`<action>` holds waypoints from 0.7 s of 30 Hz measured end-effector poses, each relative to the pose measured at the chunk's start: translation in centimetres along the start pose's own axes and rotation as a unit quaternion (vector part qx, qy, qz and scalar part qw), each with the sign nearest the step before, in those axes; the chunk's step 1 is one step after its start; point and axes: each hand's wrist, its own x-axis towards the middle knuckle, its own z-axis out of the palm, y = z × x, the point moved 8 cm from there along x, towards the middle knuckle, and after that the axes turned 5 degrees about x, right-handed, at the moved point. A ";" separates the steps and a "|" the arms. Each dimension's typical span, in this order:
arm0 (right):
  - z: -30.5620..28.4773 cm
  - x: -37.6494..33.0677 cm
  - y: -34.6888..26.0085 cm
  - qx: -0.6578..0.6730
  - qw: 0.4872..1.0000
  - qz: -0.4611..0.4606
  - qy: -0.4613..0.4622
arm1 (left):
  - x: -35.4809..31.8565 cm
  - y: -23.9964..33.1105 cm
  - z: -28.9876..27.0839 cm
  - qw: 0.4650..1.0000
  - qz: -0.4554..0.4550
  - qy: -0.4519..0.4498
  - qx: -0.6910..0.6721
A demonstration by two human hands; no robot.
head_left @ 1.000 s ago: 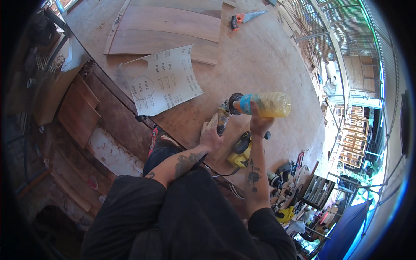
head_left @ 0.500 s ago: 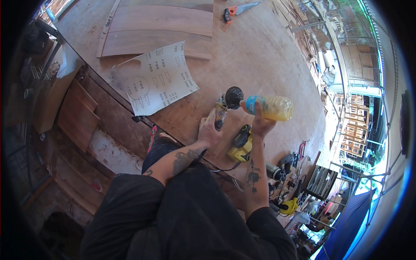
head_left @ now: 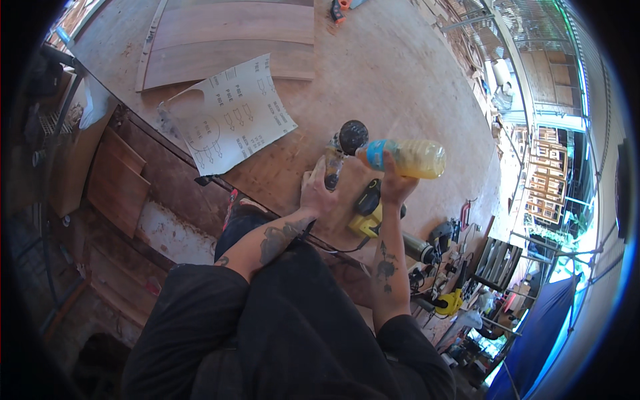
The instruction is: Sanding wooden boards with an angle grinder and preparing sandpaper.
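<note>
My left hand (head_left: 319, 192) is wrapped round a small stained container (head_left: 334, 160), dark at its lower end. A round black cup-like piece (head_left: 353, 137) sits at the container's far end; I cannot make out how the two join. In my right hand (head_left: 399, 187) is a clear plastic bottle (head_left: 424, 159) with a blue label and cloudy yellow liquid. It lies nearly on its side, its neck toward the black piece. Whether liquid flows is too small to tell. Just below the bottle, a yellow and black power sander (head_left: 366, 219) rests on the worktop.
A curled printed sheet of sandpaper (head_left: 233, 113) lies on the wooden worktop (head_left: 393, 73) at left. Behind it are joined wooden boards (head_left: 230, 40). An orange-handled saw (head_left: 339, 9) lies at the far edge. Tools and a red clamp (head_left: 465, 212) crowd the right side.
The whole scene has shifted slightly in view, and the saw is now mostly cut off. Both hands keep their holds; the bottle is tipped a little closer to level.
</note>
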 end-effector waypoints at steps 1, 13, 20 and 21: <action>0.0 0.0 -0.1 -0.004 1.000 0.003 0.000 | 0.1 -0.1 0.1 1.000 -0.011 -0.009 0.005; 1.0 -1.6 -0.7 0.048 0.998 0.047 0.007 | 0.2 0.2 -0.5 1.000 -0.017 -0.020 0.000; 2.7 -2.1 -1.7 0.076 0.997 0.018 0.012 | 0.2 0.3 -0.6 1.000 -0.017 -0.019 -0.014; 3.4 -2.0 -1.8 0.101 0.995 0.018 0.017 | 0.2 0.4 -0.7 1.000 -0.007 -0.008 -0.021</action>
